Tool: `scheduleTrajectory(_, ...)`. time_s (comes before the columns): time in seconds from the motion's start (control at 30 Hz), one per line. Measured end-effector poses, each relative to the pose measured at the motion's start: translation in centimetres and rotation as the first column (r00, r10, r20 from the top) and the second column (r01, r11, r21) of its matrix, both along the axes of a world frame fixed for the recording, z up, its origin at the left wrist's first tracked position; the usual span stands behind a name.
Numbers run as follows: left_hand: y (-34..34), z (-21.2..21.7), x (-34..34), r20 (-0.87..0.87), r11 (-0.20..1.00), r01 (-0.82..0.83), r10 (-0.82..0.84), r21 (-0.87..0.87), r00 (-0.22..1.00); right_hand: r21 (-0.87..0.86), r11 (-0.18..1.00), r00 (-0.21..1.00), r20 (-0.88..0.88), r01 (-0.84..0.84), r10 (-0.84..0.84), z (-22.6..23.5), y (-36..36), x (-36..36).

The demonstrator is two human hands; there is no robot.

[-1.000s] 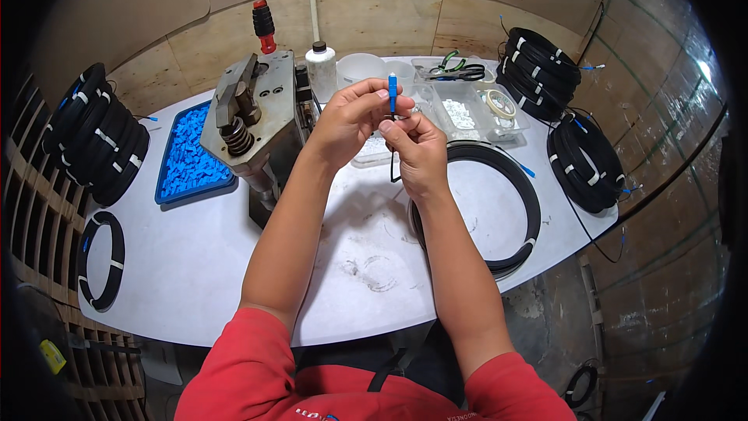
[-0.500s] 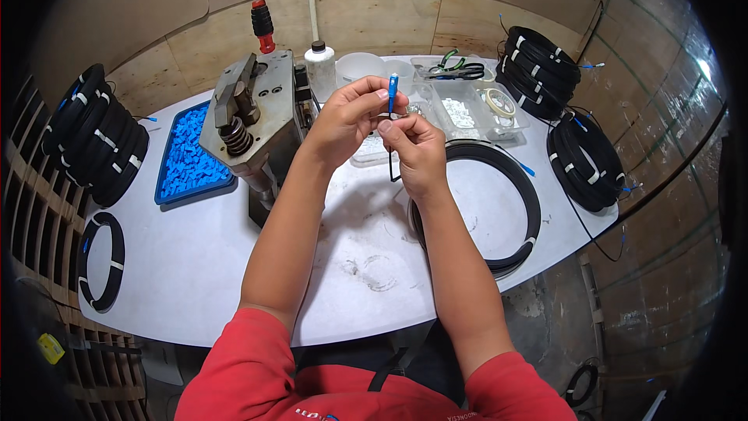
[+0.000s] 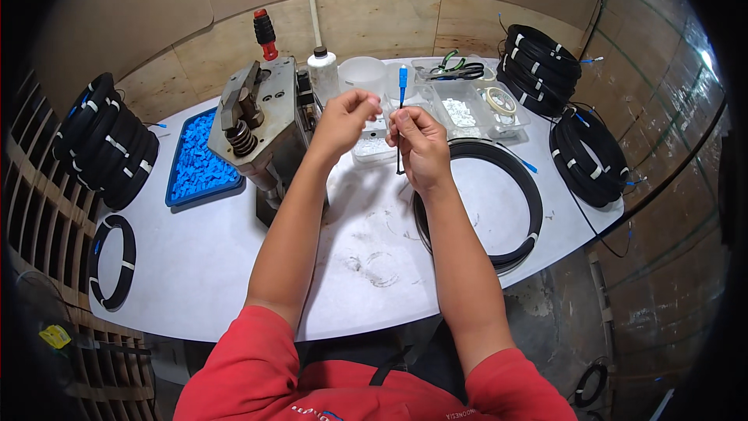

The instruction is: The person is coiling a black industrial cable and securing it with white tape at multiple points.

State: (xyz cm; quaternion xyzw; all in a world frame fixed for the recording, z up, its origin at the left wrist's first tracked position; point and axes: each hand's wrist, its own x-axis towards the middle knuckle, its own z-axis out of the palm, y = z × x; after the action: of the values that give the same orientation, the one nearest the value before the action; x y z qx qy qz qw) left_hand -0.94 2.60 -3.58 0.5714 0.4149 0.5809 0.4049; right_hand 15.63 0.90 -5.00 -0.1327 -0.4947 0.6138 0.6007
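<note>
My right hand (image 3: 421, 144) pinches a black fibre optic cable just below its blue connector (image 3: 403, 78), which points upward with a small white tip. A short loop of that cable hangs below my fingers. To its left, my left hand (image 3: 347, 121) is apart from the connector, its thumb and fingertips pressed together; whether a small thing sits between them is hidden. Just past the hands lies a clear tray (image 3: 374, 157) of small white pieces. The coil of black cable (image 3: 536, 206) with a blue-ended lead rests on the table beside my right forearm.
A metal hand press (image 3: 269, 121) stands left of my hands, beside a blue tray (image 3: 204, 201) of blue connector housings. Stacked black coils (image 3: 117, 144) sit at left, more coils (image 3: 538, 70) at right. A white bottle (image 3: 322, 70) and cutting tools (image 3: 460, 70) are behind.
My left hand has let go of the blue connector and moved left and slightly down. The right hand keeps the cable, and the connector now stands free above it.
</note>
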Motion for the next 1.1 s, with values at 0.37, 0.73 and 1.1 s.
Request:
scheduleTrajectory(0.37,6.1,-6.2,1.1,-0.956,0.968,-0.250,0.086,0.014,0.279,0.013,0.998,0.996,0.070,-0.055,0.054,-0.4,0.1,0.1)
scheduleTrajectory(0.73,6.5,-6.9,1.6,-0.923,0.982,-0.191,0.076,0.002,0.376,0.022,1.000,0.992,0.123,-0.021,0.018,-1.1,0.4,0.4)
scheduleTrajectory(1.1,0.6,1.0,1.0,0.380,0.998,-0.049,0.056,-0.028,0.923,0.032,0.999,0.988,0.154,-0.010,0.005,-0.4,-0.3,-0.4)
